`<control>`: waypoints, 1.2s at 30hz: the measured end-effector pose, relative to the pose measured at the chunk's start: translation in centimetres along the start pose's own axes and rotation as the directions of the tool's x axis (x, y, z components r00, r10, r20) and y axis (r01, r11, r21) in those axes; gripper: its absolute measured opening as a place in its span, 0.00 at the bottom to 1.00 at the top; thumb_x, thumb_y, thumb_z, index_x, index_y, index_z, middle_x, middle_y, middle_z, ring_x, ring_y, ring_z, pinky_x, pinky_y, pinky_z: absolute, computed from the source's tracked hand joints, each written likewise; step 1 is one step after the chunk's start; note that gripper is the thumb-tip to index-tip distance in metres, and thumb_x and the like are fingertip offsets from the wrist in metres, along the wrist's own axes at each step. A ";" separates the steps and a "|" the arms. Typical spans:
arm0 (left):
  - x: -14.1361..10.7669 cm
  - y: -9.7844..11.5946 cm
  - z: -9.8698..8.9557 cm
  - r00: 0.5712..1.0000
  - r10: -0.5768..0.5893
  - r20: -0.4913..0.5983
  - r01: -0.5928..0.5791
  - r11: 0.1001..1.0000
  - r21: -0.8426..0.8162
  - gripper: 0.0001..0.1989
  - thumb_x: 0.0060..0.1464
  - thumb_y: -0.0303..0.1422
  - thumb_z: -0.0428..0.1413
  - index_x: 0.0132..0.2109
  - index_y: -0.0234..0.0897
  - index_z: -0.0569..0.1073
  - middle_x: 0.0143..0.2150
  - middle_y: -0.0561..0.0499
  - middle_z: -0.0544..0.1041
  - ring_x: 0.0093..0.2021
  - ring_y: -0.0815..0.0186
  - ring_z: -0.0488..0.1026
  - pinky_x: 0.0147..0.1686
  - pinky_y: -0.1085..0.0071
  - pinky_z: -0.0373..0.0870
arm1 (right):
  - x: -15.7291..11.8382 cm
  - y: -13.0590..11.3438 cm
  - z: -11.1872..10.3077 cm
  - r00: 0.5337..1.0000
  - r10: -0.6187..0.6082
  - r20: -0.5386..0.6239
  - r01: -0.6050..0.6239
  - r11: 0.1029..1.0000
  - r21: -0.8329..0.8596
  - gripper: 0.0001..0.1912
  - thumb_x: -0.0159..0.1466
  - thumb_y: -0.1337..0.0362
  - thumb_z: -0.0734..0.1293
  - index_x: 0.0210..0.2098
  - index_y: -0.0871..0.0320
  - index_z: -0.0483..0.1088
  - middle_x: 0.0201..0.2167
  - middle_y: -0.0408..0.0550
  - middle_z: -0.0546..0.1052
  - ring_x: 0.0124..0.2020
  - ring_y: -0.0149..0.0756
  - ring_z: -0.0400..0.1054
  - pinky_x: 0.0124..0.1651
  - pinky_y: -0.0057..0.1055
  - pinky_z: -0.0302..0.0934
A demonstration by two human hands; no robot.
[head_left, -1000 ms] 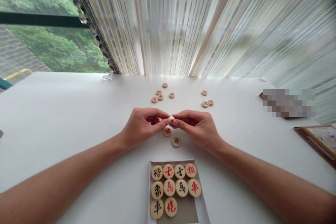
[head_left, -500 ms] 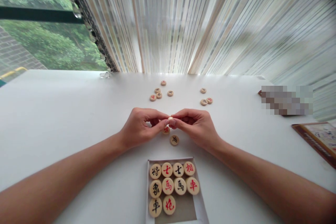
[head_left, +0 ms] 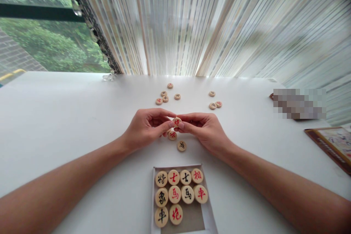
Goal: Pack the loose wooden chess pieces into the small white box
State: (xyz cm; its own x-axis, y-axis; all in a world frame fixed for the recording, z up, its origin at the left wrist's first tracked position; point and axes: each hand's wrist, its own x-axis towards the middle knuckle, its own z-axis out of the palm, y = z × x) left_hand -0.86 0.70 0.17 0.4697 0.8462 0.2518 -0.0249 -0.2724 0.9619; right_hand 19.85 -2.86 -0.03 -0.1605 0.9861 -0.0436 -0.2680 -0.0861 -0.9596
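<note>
Between the fingertips of both hands is a round wooden Chinese chess piece (head_left: 177, 122) with a red character, its face tilted toward me. My left hand (head_left: 149, 126) pinches its left side and my right hand (head_left: 201, 128) its right side. Just below the fingers, a red-marked piece (head_left: 172, 135) lies on the table, partly covered by the left fingers. A black-marked piece (head_left: 181, 146) lies nearer to me. In front of me stands a shallow open box (head_left: 189, 223) holding rows of pieces; its front row has a black piece (head_left: 161, 216) and a red piece (head_left: 176, 214) at the left.
On the white table (head_left: 82, 106), several loose pieces (head_left: 165, 98) lie beyond my left hand, and three more (head_left: 212, 105) farther right. A brown-edged printed box lid (head_left: 329, 146) is at the right edge, near a blurred-out object (head_left: 298, 104). Striped curtains (head_left: 175, 25) hang behind.
The held piece has turned from edge-on to showing its red-marked face. Both hands keep their pinch, and the left fingers have shifted slightly. The pieces in the box are unchanged.
</note>
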 end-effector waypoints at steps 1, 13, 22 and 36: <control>0.0 0.0 0.0 1.000 0.001 0.009 -0.001 1.000 -0.009 0.12 0.58 0.30 0.68 0.47 0.27 0.83 0.33 0.46 0.85 0.26 0.71 0.80 0.27 0.80 0.77 | 0.0 0.0 0.0 1.000 0.008 -0.005 -0.008 1.000 0.001 0.18 0.50 0.64 0.85 0.40 0.57 0.86 0.39 0.52 0.86 0.37 0.33 0.83 0.44 0.25 0.78; -0.4 0.0 0.1 0.993 0.026 0.114 -0.032 0.998 0.047 0.14 0.57 0.28 0.69 0.50 0.28 0.83 0.39 0.44 0.87 0.37 0.64 0.86 0.37 0.80 0.82 | 0.3 0.1 -0.2 0.998 0.045 0.041 -0.044 0.999 -0.026 0.16 0.49 0.60 0.85 0.34 0.61 0.85 0.26 0.49 0.83 0.26 0.26 0.76 0.31 0.19 0.71; -0.2 -0.2 0.2 0.997 0.059 0.048 -0.060 0.998 0.025 0.11 0.58 0.28 0.68 0.48 0.31 0.85 0.41 0.45 0.87 0.37 0.64 0.86 0.38 0.81 0.83 | 0.3 0.2 -0.3 0.997 0.050 0.059 -0.050 0.999 0.004 0.19 0.50 0.61 0.85 0.39 0.60 0.85 0.32 0.49 0.84 0.30 0.28 0.77 0.37 0.23 0.72; -0.3 0.0 0.1 1.000 0.011 0.029 -0.012 0.999 0.046 0.15 0.57 0.31 0.69 0.50 0.29 0.85 0.43 0.42 0.86 0.40 0.58 0.86 0.40 0.73 0.86 | 0.1 0.1 -0.5 0.994 0.104 0.042 -0.105 0.994 0.010 0.24 0.48 0.62 0.86 0.44 0.59 0.85 0.36 0.52 0.86 0.33 0.36 0.81 0.44 0.33 0.79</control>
State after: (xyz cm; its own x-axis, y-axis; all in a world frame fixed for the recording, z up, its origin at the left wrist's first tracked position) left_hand -0.96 0.41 0.08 0.4952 0.8294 0.2588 0.0101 -0.3033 0.9528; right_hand 20.24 -2.74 -0.26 -0.2277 0.9648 -0.1317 -0.2592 -0.1905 -0.9469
